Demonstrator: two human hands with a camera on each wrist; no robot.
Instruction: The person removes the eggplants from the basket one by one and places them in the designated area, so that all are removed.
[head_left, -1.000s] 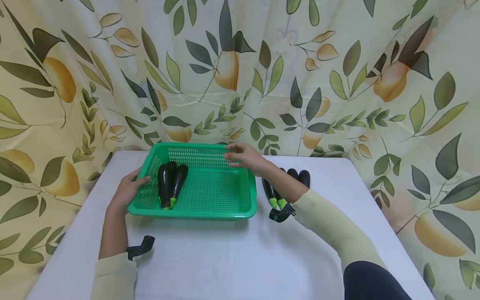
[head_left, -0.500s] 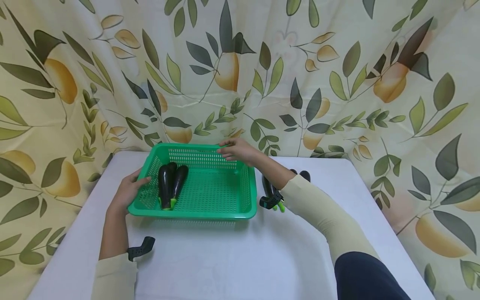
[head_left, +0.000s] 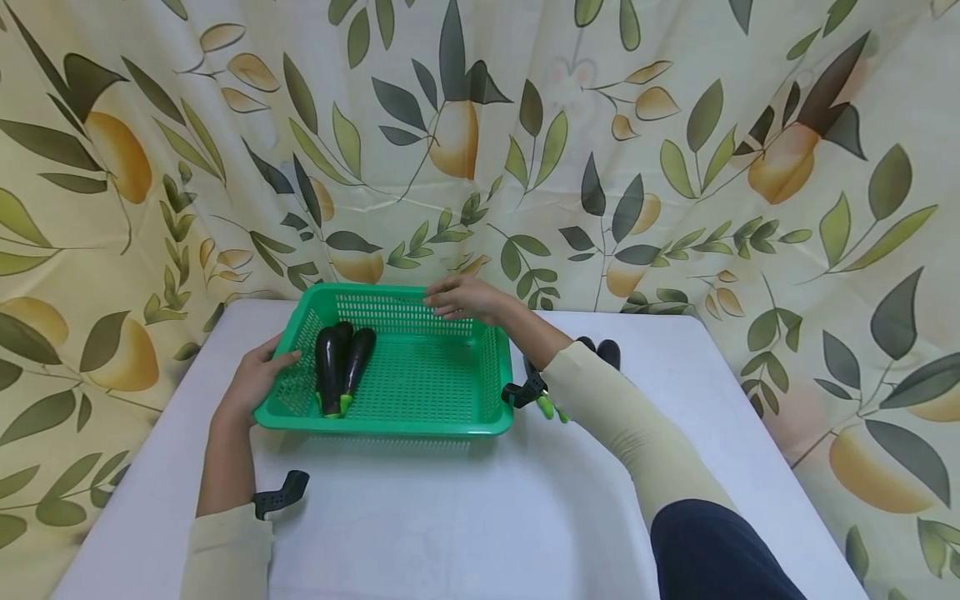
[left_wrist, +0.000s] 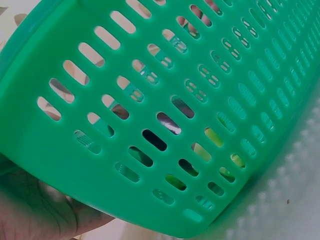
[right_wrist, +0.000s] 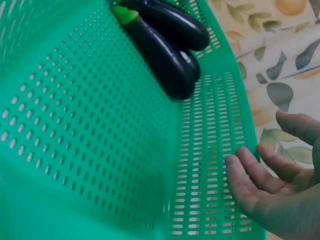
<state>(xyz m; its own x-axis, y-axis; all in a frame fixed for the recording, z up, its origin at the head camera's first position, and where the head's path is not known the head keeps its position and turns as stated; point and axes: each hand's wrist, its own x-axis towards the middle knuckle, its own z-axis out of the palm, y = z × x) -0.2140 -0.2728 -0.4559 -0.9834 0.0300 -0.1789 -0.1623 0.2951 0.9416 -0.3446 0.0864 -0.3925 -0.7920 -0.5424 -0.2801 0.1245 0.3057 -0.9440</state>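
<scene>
A green perforated plastic basket (head_left: pixel 390 429) stands on the white table. Three dark eggplants (head_left: pixel 330 371) lie together at its left end, green stem ends toward the front. My left hand (head_left: pixel 255 379) holds the basket's left rim, thumb over the edge; in the left wrist view this hand (left_wrist: pixel 45 215) is partly hidden below the green wall (left_wrist: pixel 75 170). Over the back rim, right of the middle, is my right hand (head_left: pixel 465 300). In the right wrist view its loosely bent fingers (right_wrist: pixel 242 182) are parted and hold nothing; whether they touch the rim I cannot tell.
More eggplants (head_left: pixel 609 354) lie on the table right of the basket, partly hidden behind my right forearm. A patterned curtain (head_left: pixel 405 208) hangs close behind the table's back edge. Black wrist devices (head_left: pixel 281 494) sit on both arms.
My right hand has moved left along the basket's back rim, and its forearm now covers more of the eggplants on the table. The left hand and the basket have stayed put.
</scene>
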